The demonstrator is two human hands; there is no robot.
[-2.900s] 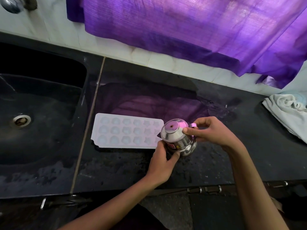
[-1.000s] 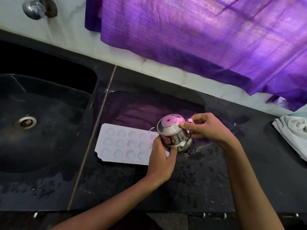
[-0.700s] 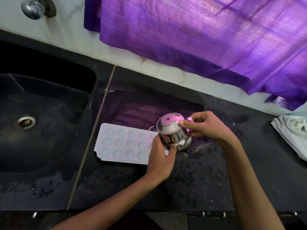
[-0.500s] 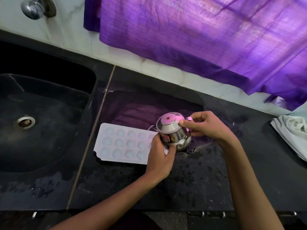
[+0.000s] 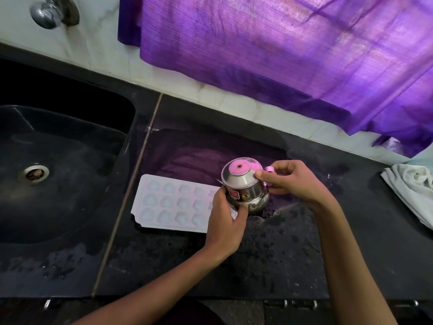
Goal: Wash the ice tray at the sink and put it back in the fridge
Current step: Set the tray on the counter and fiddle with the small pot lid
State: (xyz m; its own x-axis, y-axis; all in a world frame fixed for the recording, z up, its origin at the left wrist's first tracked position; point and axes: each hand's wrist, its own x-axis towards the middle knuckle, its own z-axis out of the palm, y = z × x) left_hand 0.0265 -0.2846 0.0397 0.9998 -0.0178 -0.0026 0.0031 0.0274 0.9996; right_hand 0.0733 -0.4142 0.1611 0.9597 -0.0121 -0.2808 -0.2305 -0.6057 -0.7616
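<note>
A purple curtain (image 5: 293, 50) hangs over the white tiled wall (image 5: 98, 43) at the far side, its lower edge dropping toward the right. A chrome tap fitting (image 5: 50, 11) juts from the wall at far left. On the wet black countertop (image 5: 281, 254), speckled with droplets, a small steel pot (image 5: 246, 186) with a red label stands upside down near the middle. A crumpled white cloth (image 5: 414, 186) lies at the right edge. Metal cabinet handles (image 5: 290, 303) show below the counter's near edge.

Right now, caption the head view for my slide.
Both hands, left hand and right hand, grip a steel pot beside the white ice tray on the black counter.
</note>
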